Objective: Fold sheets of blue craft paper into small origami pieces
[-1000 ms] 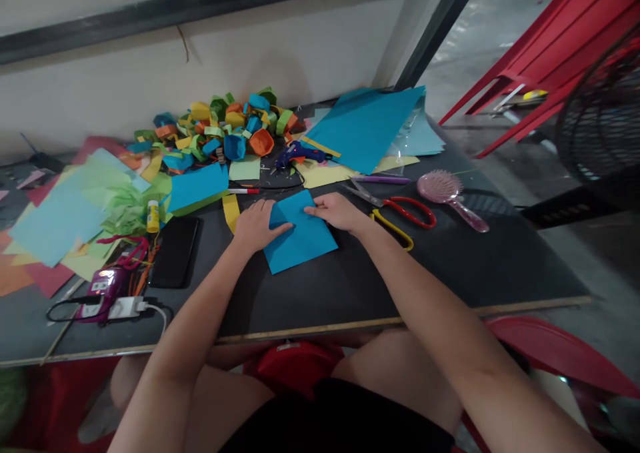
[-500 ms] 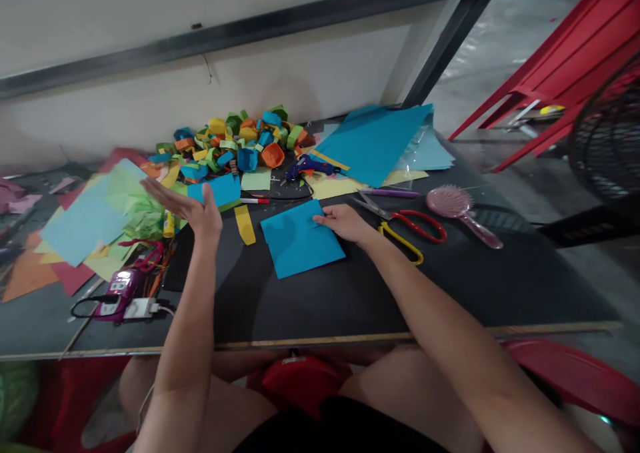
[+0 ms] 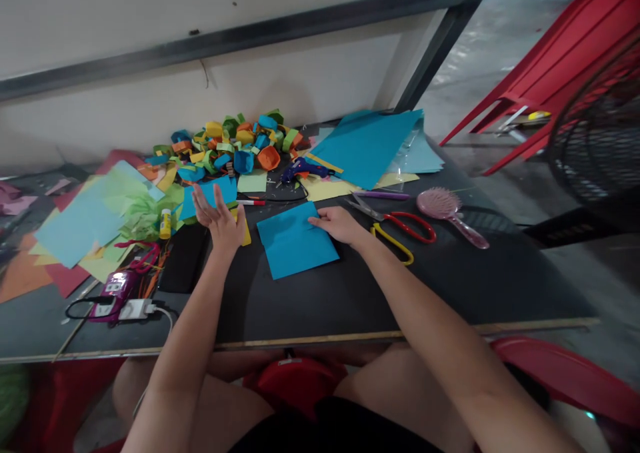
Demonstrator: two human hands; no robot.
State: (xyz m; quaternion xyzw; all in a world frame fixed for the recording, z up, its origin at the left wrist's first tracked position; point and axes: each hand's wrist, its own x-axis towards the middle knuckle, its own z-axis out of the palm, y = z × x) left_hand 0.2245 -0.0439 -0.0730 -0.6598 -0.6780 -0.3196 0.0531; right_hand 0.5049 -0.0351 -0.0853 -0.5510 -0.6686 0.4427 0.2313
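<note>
A folded blue paper sheet [image 3: 295,243] lies flat on the dark table [image 3: 400,286] in front of me. My right hand [image 3: 337,225] rests on its right edge with the fingers pressed down on it. My left hand [image 3: 220,216] is raised above the table to the left of the sheet, fingers spread, palm showing, holding nothing. It hovers over a yellow paper strip [image 3: 245,229] and a black phone [image 3: 187,259].
Red and yellow scissors [image 3: 400,229], a pink hairbrush [image 3: 447,209], a blue glue gun [image 3: 303,169], a heap of coloured paper rings [image 3: 235,146], loose coloured sheets [image 3: 85,223], a glue stick [image 3: 165,224], a large blue sheet [image 3: 365,143]. Red chairs [image 3: 565,59] stand at right.
My left hand left the blue sheet, swung up and to the left, and now comes back partway toward the sheet, open. My right hand stayed on the sheet.
</note>
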